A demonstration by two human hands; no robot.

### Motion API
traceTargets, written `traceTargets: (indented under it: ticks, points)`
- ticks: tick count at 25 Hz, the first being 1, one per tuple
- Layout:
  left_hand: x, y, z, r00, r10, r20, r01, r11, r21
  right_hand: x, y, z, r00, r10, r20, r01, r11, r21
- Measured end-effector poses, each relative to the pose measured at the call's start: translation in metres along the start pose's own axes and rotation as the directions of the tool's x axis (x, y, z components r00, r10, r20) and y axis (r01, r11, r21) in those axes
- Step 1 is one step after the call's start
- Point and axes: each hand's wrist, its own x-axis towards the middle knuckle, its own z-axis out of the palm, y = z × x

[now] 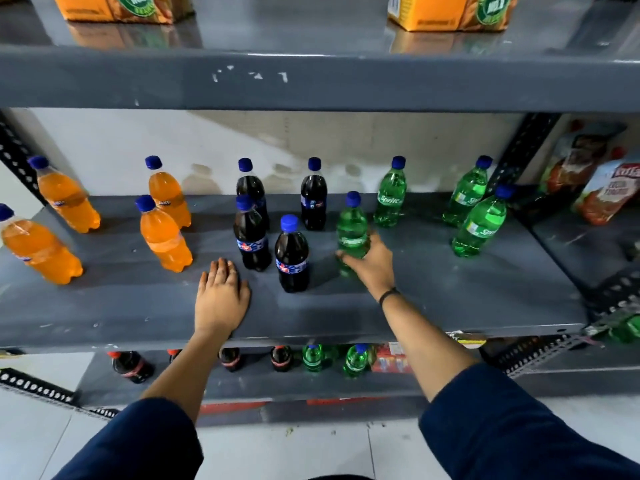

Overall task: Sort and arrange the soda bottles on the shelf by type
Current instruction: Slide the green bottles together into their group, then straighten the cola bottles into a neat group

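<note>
The grey middle shelf (450, 299) carries blue-capped soda bottles in three groups. Several orange bottles (162, 237) stand on the left, several dark cola bottles (291, 254) in the middle, and green Sprite bottles (479, 223) on the right. My right hand (372, 263) is closed around the lower part of one green bottle (351, 226), which stands upright just right of the colas. My left hand (221, 296) lies flat on the shelf, palm down and fingers apart, just left of the front cola bottles, holding nothing.
Orange cartons (450, 12) sit on the shelf above. Snack bags (606, 188) lean in the neighbouring bay to the right. The lower shelf holds red-capped cola bottles (131, 367) and green bottles (355, 360). Perforated metal uprights (519, 150) frame the bay.
</note>
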Motion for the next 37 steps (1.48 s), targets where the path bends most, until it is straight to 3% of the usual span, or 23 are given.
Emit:
traceTargets:
  ticks: [4, 10, 13, 15, 17, 18, 20, 22, 24, 25, 30, 37]
  points:
    - [0.001, 0.001, 0.002, 1.000, -0.011, -0.001, 0.011, 1.000, -0.003, 0.017, 0.027, -0.063, 0.988, -0.001, -0.155, -0.009, 0.998, -0.064]
    - [-0.001, 0.000, 0.001, 1.000, -0.013, -0.002, 0.013, 1.000, -0.007, 0.022, 0.049, -0.074, 0.990, -0.033, -0.136, 0.023, 0.997, -0.080]
    - [-0.001, 0.000, -0.001, 1.000, -0.015, 0.012, 0.015, 1.000, -0.012, 0.018, 0.057, -0.070, 0.995, 0.009, -0.097, -0.005, 0.999, 0.043]
    - [-0.001, 0.001, -0.001, 1.000, -0.014, 0.019, 0.014, 1.000, -0.009, 0.000, 0.058, -0.062, 0.964, 0.093, -0.248, -0.036, 0.974, 0.224]
    - [-0.001, 0.001, -0.002, 1.000, -0.019, 0.016, 0.019, 1.000, -0.014, -0.033, 0.048, -0.041, 0.881, 0.174, -0.441, -0.002, 0.932, 0.363]
    - [-0.001, 0.001, -0.001, 1.000, -0.021, 0.013, 0.021, 1.000, -0.017, -0.051, 0.039, -0.026, 0.873, 0.164, -0.459, 0.028, 0.924, 0.382]
    - [-0.001, 0.002, -0.001, 1.000, -0.023, 0.006, 0.023, 0.999, -0.024, -0.082, 0.018, 0.005, 0.946, 0.061, -0.317, 0.050, 0.942, 0.331]
    - [-0.002, 0.002, -0.003, 1.000, -0.028, 0.012, 0.029, 0.999, -0.027, -0.091, 0.003, 0.032, 0.999, -0.021, -0.032, 0.028, 0.968, 0.251]
    - [-0.002, 0.003, -0.002, 1.000, -0.025, 0.010, 0.025, 0.999, -0.027, -0.081, -0.008, 0.051, 0.975, -0.077, 0.207, 0.037, 0.981, 0.190]
    - [-0.002, 0.002, -0.002, 1.000, -0.024, 0.005, 0.024, 0.999, -0.027, -0.075, -0.012, 0.057, 0.960, -0.099, 0.262, 0.059, 0.986, 0.159]
    - [0.000, 0.001, 0.000, 1.000, -0.023, 0.004, 0.023, 0.999, -0.028, -0.051, -0.016, 0.067, 0.965, -0.141, 0.221, 0.129, 0.990, 0.064]
    - [0.001, 0.000, 0.000, 1.000, -0.019, 0.005, 0.019, 1.000, -0.017, -0.006, 0.002, 0.043, 0.991, -0.040, 0.127, 0.027, 0.995, 0.099]
